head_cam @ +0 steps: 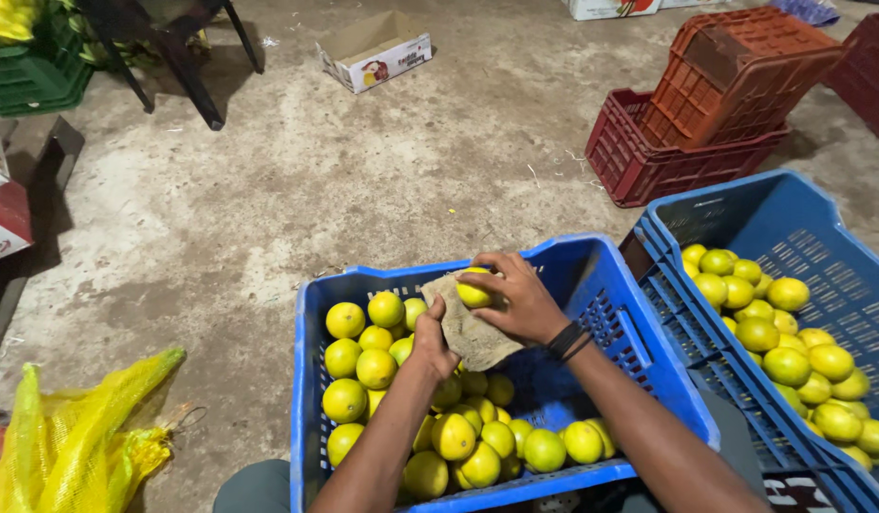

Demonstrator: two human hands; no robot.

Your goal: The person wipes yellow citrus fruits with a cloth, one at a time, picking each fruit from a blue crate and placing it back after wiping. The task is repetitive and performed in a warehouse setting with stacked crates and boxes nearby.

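A yellow-green citrus fruit [473,290] is gripped by the right hand [517,299]; the burlap cloth [470,328], clenched by the left hand [430,344], is best rubbed all around it.

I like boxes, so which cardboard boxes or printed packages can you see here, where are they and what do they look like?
Open cardboard box: floor, top middle; white printed side with a red picture.
White carton: top edge, right of middle; red-and-green print.
Red-and-white carton: left edge, partly cut off.
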